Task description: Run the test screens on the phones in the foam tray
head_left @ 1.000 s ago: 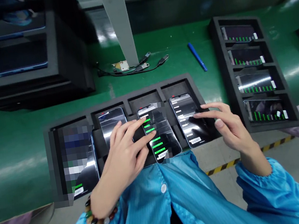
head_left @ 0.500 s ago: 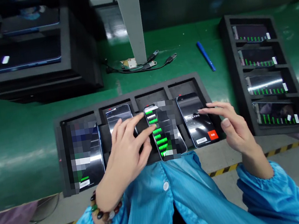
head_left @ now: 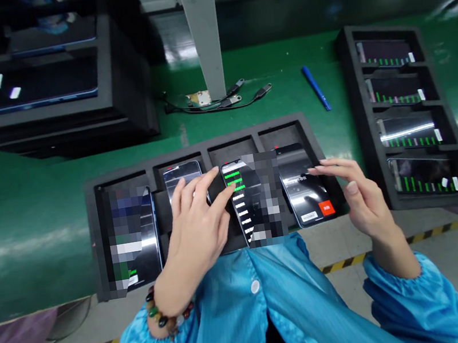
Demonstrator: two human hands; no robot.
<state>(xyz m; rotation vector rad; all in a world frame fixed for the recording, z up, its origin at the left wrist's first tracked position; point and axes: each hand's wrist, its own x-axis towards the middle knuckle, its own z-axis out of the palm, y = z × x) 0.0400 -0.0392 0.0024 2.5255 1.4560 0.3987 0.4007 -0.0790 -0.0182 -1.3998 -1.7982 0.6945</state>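
A black foam tray (head_left: 204, 152) lies in front of me with several smartphones in its slots. My left hand (head_left: 197, 228) reaches over it, fingers spread, index fingertip on the lit screen of the third smartphone (head_left: 245, 203), which lists green and white lines. Under that hand, the second smartphone (head_left: 181, 171) is partly covered. At the left end lies another smartphone (head_left: 144, 237), blurred in part by pixel blocks. My right hand (head_left: 358, 191) holds nothing; its extended fingertips are at the right edge of the rightmost smartphone (head_left: 306, 194), whose dark screen shows a red box.
A stack of black foam trays (head_left: 121, 96) with phones stands at the back left. At the right, another foam tray (head_left: 359, 116) holds several phones with green-lined screens. Behind my tray are a grey post (head_left: 205, 36), black cables (head_left: 235, 101) and a blue pen (head_left: 316, 88).
On the third smartphone's screen, several lower lines went from green to white. My left index finger has shifted slightly up and left on it. The right hand has barely moved.
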